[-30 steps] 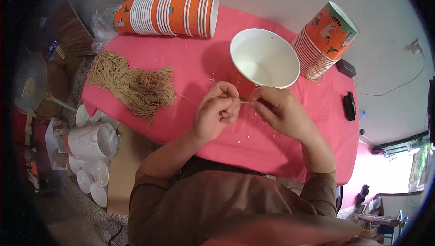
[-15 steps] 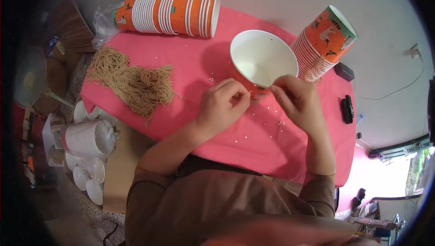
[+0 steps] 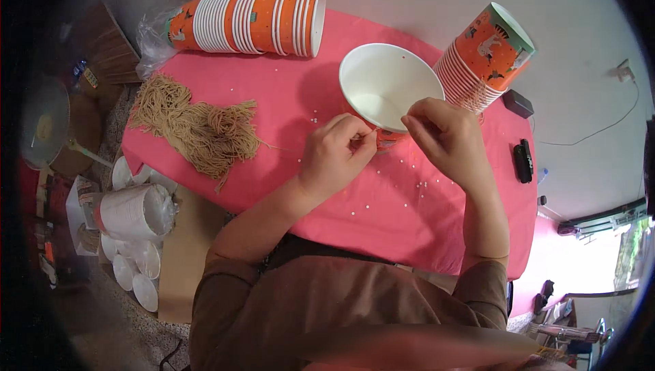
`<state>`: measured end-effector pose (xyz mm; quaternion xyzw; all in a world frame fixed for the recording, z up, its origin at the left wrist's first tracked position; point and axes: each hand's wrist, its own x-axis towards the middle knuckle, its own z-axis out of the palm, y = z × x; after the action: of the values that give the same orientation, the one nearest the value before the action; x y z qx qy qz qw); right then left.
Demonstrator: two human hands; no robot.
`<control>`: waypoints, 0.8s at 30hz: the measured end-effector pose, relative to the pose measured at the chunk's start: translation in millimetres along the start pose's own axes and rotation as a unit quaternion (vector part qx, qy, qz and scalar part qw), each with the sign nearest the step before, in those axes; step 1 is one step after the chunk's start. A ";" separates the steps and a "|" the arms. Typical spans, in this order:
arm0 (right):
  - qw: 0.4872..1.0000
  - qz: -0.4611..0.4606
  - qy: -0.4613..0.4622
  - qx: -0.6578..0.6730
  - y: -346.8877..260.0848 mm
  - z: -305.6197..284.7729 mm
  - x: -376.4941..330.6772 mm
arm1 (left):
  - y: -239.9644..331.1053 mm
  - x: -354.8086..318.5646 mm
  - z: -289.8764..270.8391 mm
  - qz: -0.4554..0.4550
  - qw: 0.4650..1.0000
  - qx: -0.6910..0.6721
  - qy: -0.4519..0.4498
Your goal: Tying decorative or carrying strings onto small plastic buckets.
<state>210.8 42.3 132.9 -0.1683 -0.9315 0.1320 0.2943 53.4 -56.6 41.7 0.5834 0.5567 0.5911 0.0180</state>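
A large orange paper tub (image 3: 382, 84) with a white inside stands open in front of me. At its near rim, my left hand (image 3: 336, 149) is closed in a pinch on a thin tan string, whose tip shows at the fingertips. A faint strand runs toward that hand from the heap of tan strings (image 3: 211, 132) on the left. My right hand (image 3: 447, 139) is also pinched, its fingertips close to the rim; what they hold, if anything, is too small to make out.
A stack of orange tubs (image 3: 252, 19) lies on the pink cloth (image 3: 300, 91) at the back left. Another stack (image 3: 488, 57) leans at the right, near a black box (image 3: 518, 105) and a black tool (image 3: 523, 161). Small white bits are scattered around. White tubs (image 3: 133, 210) sit below left.
My hands stay pinched at the tub's near rim; the right fingertips have come slightly up and left. The whole view has shifted a little.
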 end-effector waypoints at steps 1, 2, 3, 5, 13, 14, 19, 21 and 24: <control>1.000 0.001 0.000 0.000 -0.1 -1.2 1.8 | -0.8 -0.5 0.0 -0.008 1.000 0.002 0.000; 1.000 0.015 -0.019 0.007 -0.8 -3.0 4.0 | -1.5 -0.7 0.6 -0.017 1.000 0.003 0.000; 0.999 0.029 -0.038 0.015 -0.3 -4.0 6.2 | -2.3 -0.7 1.6 -0.016 1.000 0.003 -0.001; 0.998 0.010 -0.063 0.010 5.4 -4.1 13.0 | -3.2 -0.5 3.4 -0.023 1.000 -0.012 0.007; 0.896 -0.015 -0.388 0.213 39.0 5.0 56.7 | -4.8 0.0 9.2 -0.024 0.999 -0.016 0.015; 0.896 -0.089 -0.382 0.210 47.6 10.1 60.3 | -2.6 1.4 10.6 -0.028 0.999 -0.025 0.017; 0.902 -0.044 -0.392 0.176 44.0 20.3 61.7 | -4.9 -0.2 8.5 -0.037 0.999 0.006 0.006; 0.914 -0.059 -0.350 0.197 43.5 18.6 55.1 | -9.6 -1.4 7.0 -0.022 1.000 -0.002 0.006; 0.995 -0.024 -0.100 -0.009 42.0 8.0 38.1 | -2.6 -6.1 -4.1 -0.045 0.998 -0.012 -0.040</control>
<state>186.7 94.2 131.3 -0.1341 -0.9613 0.1323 0.2010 50.8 -62.3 37.1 0.5806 0.5741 0.5727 0.0734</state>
